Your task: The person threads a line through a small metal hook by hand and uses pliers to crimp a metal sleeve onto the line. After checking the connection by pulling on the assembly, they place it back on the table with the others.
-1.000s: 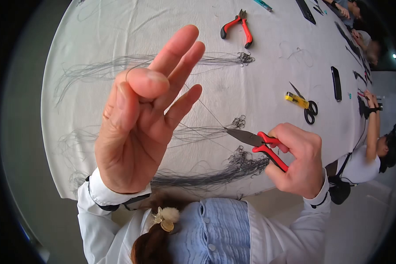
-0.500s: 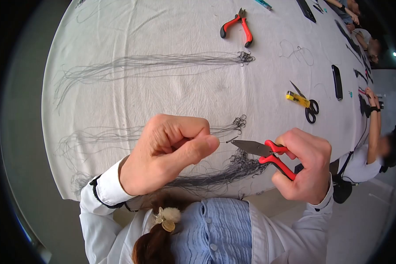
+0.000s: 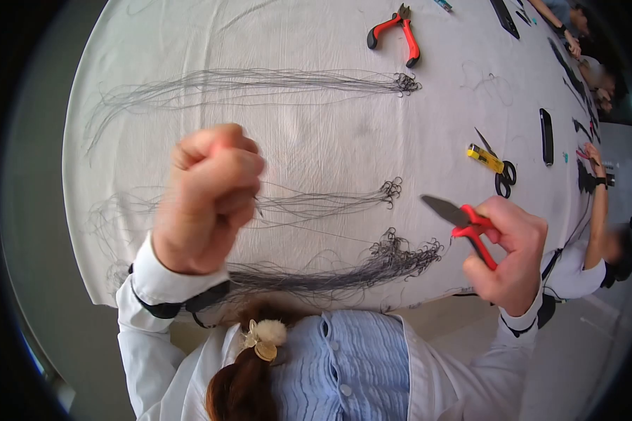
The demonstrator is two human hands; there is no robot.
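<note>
The right hand (image 3: pixel 511 242), gripping red-handled metal pliers (image 3: pixel 446 210), has moved farther right of the thin, curly-ended dark strings (image 3: pixel 392 191). The left hand (image 3: pixel 207 203) is balled up, insides hidden; a snag could tangle the strings.

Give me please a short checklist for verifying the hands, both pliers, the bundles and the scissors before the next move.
1. Right hand has its grip on the dark-jawed pliers with red handles: ok.
2. Contents of the closed, blurred left hand known: cannot tell.
3. Space between the middle bundle of thin dark strands and the nearest, thickest dark bundle free: not ok, a loose thin strand runs there.
4. Second pliers with red-and-black handles lying apart from the bundles: ok.
5. Black-handled scissors uncovered: not ok, a yellow cylindrical object lies across them.
</note>
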